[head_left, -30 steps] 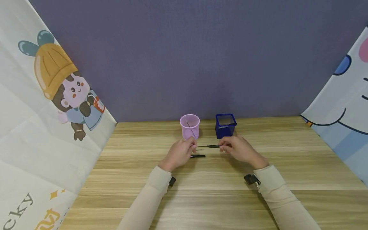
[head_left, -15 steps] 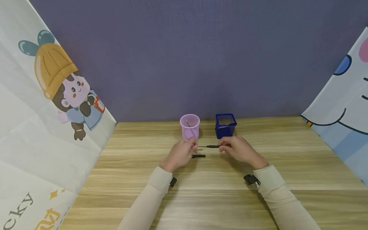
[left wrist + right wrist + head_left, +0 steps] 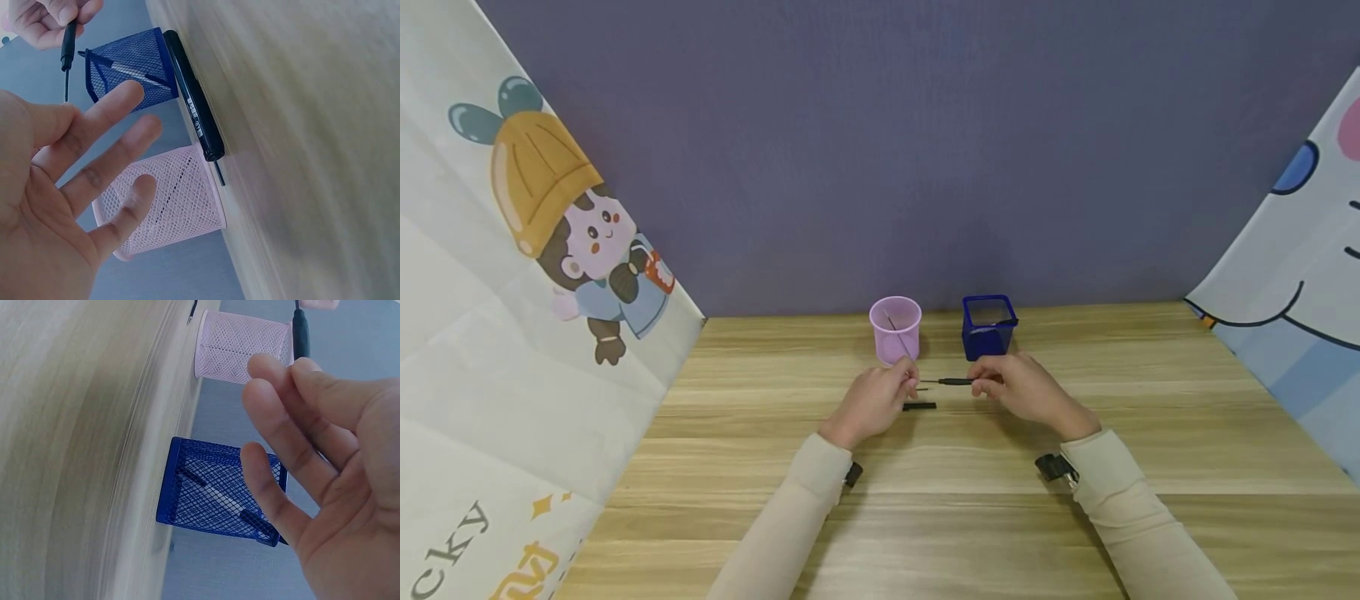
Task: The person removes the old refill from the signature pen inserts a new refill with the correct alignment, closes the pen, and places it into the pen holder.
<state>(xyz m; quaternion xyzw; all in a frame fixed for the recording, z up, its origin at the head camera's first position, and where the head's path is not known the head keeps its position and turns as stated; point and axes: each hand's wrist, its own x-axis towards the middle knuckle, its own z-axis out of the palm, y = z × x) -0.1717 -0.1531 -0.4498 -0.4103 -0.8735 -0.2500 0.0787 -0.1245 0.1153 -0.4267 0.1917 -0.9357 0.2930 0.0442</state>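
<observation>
Between thumb and index fingertip, my left hand (image 3: 876,400) pinches a thin dark rod (image 3: 66,86). The rod comes out of the end of a slim black pen-shaped barrel (image 3: 957,382). My right hand (image 3: 1028,393) holds that barrel between thumb and fingers, and the other fingers of both hands are spread loosely. Below them on the table lie a black marker-like pen (image 3: 195,97), partly hidden by the left hand in the head view, and a thin dark stick (image 3: 219,173).
A pink mesh cup (image 3: 884,343) with a thin rod in it stands behind the left hand. Behind the right hand is a square blue mesh holder (image 3: 988,343) containing a pen (image 3: 226,501). The wooden table (image 3: 970,533) ends at a grey-blue partition (image 3: 940,167).
My left hand has shifted slightly to the right, so a shorter length of the rod shows between it and the barrel. My right hand has barely moved.
</observation>
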